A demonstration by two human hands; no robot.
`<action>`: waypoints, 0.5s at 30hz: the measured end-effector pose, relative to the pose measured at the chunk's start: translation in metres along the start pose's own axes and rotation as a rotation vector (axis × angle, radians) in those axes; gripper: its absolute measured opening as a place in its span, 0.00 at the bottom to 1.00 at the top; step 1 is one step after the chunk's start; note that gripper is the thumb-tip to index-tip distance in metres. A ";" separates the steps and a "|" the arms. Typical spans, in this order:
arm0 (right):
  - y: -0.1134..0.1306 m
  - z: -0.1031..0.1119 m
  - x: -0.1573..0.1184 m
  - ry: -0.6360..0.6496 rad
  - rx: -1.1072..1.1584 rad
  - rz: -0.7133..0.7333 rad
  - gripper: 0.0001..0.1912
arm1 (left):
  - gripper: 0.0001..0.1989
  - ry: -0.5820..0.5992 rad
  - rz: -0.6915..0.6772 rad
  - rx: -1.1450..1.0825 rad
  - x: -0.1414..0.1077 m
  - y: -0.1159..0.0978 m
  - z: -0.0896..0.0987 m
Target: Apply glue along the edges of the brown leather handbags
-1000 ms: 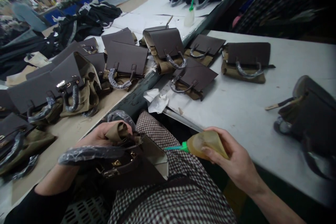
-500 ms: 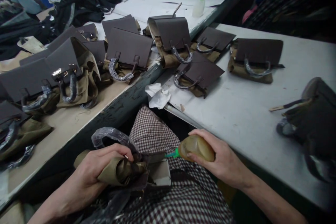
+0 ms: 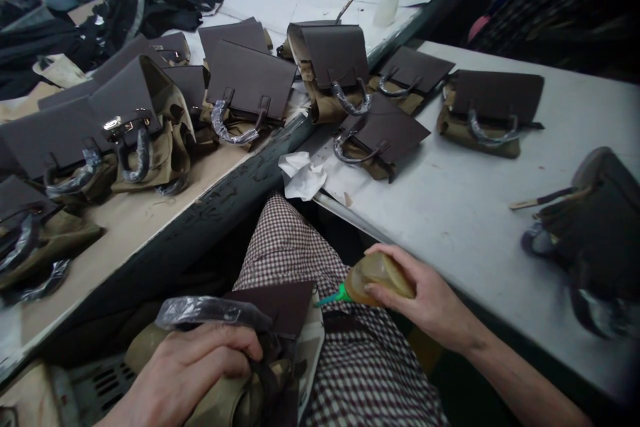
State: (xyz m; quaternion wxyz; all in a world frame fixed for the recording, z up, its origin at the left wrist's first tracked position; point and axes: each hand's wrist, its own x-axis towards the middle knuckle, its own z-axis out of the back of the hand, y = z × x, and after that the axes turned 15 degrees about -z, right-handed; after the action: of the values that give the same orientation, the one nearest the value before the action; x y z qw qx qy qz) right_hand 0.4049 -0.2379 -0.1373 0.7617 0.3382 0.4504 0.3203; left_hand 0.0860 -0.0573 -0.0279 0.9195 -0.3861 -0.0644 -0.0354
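Observation:
On my lap lies an unfinished handbag (image 3: 280, 303) with dark brown panels, olive lining and a plastic-wrapped handle (image 3: 213, 311). My left hand (image 3: 200, 363) is closed on the bag's bunched lining, just below the handle. In my right hand (image 3: 417, 293) is a squeeze bottle (image 3: 380, 280) of yellowish liquid, tipped sideways with its green nozzle (image 3: 333, 295) pointing left. The nozzle tip is at the upper right edge of the bag, near a pale inner face; whether it touches cannot be told.
Several similar handbags (image 3: 250, 83) stand on the left bench (image 3: 165, 213), others on the right table (image 3: 450, 213). Crumpled white paper (image 3: 303, 175) sits at the table corner. Another green-tipped bottle (image 3: 387, 5) stands farther back. A dark bag (image 3: 595, 227) is at right.
The bag on my lap has turned and dropped lower, with more of its dark panel now showing. My left hand has moved down with it; the bottle has shifted slightly right.

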 end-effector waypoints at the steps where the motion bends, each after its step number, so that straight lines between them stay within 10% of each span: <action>1: 0.000 0.000 -0.001 0.008 -0.009 0.003 0.21 | 0.13 -0.012 -0.017 0.012 0.000 -0.002 -0.001; 15: -0.008 -0.006 -0.003 -0.037 0.028 0.000 0.23 | 0.19 -0.061 -0.110 0.174 -0.005 -0.005 -0.015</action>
State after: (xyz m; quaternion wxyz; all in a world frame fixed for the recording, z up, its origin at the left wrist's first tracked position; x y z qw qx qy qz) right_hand 0.4000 -0.2440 -0.1445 0.7651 0.3545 0.4407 0.3076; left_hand 0.0820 -0.0714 -0.0357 0.9438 -0.3016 -0.1165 -0.0683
